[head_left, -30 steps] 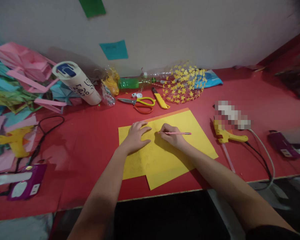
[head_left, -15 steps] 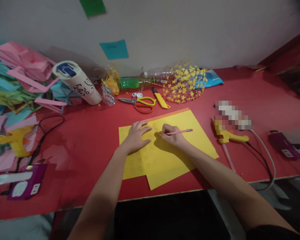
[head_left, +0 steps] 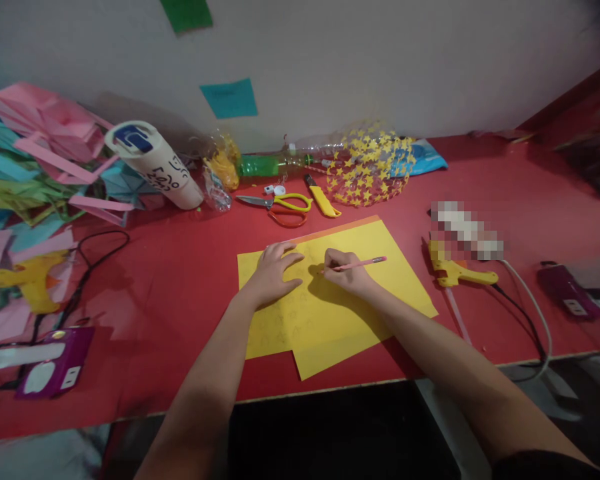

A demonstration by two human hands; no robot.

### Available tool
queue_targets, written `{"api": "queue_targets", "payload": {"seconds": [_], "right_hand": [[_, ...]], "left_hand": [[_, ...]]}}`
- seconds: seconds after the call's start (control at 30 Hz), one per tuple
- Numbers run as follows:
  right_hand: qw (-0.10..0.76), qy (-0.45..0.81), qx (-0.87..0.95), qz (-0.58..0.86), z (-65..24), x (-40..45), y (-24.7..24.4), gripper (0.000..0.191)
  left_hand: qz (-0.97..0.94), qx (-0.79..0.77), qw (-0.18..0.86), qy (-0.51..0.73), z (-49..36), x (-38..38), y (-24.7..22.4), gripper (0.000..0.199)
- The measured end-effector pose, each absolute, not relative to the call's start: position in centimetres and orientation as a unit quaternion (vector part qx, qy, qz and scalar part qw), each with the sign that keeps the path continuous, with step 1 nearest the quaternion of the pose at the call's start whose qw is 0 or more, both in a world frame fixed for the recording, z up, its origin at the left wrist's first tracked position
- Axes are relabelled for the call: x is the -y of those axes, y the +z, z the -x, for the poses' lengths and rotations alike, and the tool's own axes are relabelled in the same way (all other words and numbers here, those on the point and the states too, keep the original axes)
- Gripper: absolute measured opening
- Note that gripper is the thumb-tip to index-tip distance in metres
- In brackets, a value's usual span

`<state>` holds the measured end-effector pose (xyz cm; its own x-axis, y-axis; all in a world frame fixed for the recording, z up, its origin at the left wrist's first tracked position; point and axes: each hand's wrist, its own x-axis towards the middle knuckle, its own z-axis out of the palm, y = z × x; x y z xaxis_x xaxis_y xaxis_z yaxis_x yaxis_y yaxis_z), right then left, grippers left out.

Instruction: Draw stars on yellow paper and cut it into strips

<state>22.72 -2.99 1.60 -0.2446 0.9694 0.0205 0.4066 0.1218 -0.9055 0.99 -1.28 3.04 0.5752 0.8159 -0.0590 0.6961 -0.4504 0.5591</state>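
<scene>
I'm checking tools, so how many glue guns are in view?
2. The left glue gun lies at far left, over pink paper; the right glue gun lies right of the yellow sheets. The folded paper could hide more.

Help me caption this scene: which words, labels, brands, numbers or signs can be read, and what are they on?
No text can be read with certainty.
White tumbler: bold black lettering, too blurred to quote.
Blue paper on the wall: a faint mark, unreadable.
Yellow sheets: faint drawn shapes, no readable words.
Pixelated white object: nothing legible.
</scene>
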Motion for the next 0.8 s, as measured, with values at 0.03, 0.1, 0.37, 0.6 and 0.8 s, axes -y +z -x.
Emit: {"api": "queue_targets", "payload": {"seconds": [0.03,0.1,0.37,0.6,0.8], "right_hand": [[0.337,0.418,0.669,0.514,-22.71,2.98,1.57,0.013],[0.342,0.419,0.667,0.513,-22.66,2.99,1.51,0.014],[0.343,0.436,0.658,0.509,-22.23,3.27,1.62,0.014],[0.34,0.444,0.657,0.506,-22.1,3.44,1.83,0.02],[0.339,0.444,0.655,0.509,-21.9,3.69,2.12,0.018]], "left_hand": [[-0.845,-0.447,0.272,0.112,-0.98,1.27,3.0,0.039],[-0.845,-0.447,0.271,0.113,-0.98,1.24,2.95,0.039],[-0.841,-0.451,0.278,0.106,-1.09,1.28,3.24,0.04],[-0.841,-0.452,0.279,0.103,-1.11,1.3,3.39,0.04],[-0.84,-0.451,0.281,0.109,-1.09,1.29,3.35,0.039]]}}
